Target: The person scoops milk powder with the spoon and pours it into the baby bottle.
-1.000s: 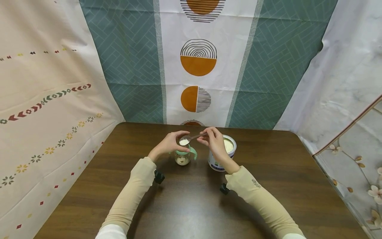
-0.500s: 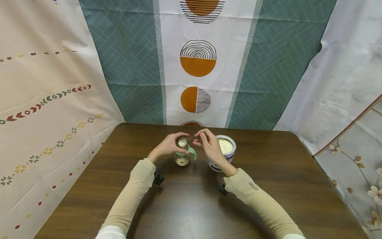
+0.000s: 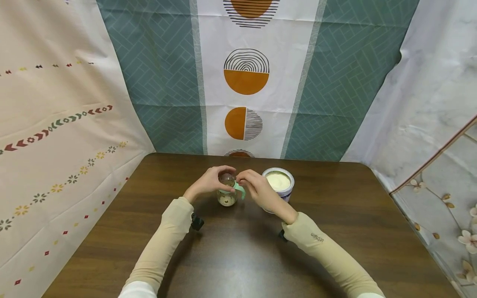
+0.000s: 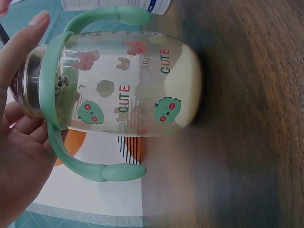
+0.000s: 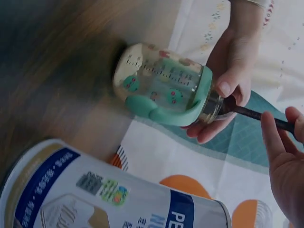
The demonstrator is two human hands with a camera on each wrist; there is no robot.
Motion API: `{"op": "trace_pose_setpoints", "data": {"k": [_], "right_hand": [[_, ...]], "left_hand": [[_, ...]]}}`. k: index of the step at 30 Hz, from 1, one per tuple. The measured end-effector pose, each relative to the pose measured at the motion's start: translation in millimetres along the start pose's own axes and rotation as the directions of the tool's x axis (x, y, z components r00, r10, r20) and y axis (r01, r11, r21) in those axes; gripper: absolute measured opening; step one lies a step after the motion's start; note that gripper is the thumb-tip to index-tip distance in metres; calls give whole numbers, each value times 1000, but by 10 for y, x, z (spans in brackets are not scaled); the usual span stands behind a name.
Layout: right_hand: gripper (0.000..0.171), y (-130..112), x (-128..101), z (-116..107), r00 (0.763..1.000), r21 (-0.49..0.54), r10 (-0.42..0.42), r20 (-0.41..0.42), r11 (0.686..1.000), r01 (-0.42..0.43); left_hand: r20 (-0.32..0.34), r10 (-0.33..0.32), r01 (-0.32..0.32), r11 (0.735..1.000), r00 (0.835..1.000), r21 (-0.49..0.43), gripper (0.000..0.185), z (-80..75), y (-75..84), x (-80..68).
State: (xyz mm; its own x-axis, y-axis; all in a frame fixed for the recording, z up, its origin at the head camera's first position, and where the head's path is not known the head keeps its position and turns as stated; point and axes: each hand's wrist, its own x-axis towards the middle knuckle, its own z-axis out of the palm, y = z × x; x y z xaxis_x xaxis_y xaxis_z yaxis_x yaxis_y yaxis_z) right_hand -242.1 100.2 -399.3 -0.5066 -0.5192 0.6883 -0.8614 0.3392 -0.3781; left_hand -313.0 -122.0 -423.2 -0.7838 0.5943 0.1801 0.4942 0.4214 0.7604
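Note:
A clear baby bottle (image 4: 128, 85) with mint-green handles and cartoon prints stands on the table, pale powder lying at its bottom. My left hand (image 3: 209, 182) holds it round the neck, thumb on one side and fingers on the other. My right hand (image 3: 258, 189) pinches the dark handle of a spoon (image 5: 251, 113); in the right wrist view the spoon's bowl is tipped at the bottle's mouth. Just right of my right hand is an open milk powder can (image 3: 286, 194), its pale powder (image 3: 277, 181) visible near the top.
The brown wooden table (image 3: 238, 256) carries the bottle and can near its back edge. Behind it hangs a patterned cloth (image 3: 246, 82), with more fabric at the left (image 3: 67, 145) and right (image 3: 428, 103).
My right hand has moved left and turned over, tipping the spoon that held powder at the bottle's mouth. My left hand has kept its grip on the bottle.

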Motion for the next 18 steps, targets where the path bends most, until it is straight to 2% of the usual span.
{"op": "trace_pose_setpoints", "data": {"k": [4,8,14,18], "right_hand": [[17,-2,-13,-4,993,-53,-108,45,993,110],[21,-11,-20,-18,988,-69,-138,66,987,143],[17,-7,-17,-40,991,-43,-132,21,990,133],[15,6,-11,-56,996,-17,-60,-58,998,59]], "left_hand": [[-6,2,-2,1000,1000,14,70,6,-9,-1],[-3,5,-5,1000,1000,2,69,11,-15,1],[3,6,-6,1000,1000,-2,70,8,-9,-2],[-11,9,-9,1000,1000,-8,72,0,9,-3]]}}
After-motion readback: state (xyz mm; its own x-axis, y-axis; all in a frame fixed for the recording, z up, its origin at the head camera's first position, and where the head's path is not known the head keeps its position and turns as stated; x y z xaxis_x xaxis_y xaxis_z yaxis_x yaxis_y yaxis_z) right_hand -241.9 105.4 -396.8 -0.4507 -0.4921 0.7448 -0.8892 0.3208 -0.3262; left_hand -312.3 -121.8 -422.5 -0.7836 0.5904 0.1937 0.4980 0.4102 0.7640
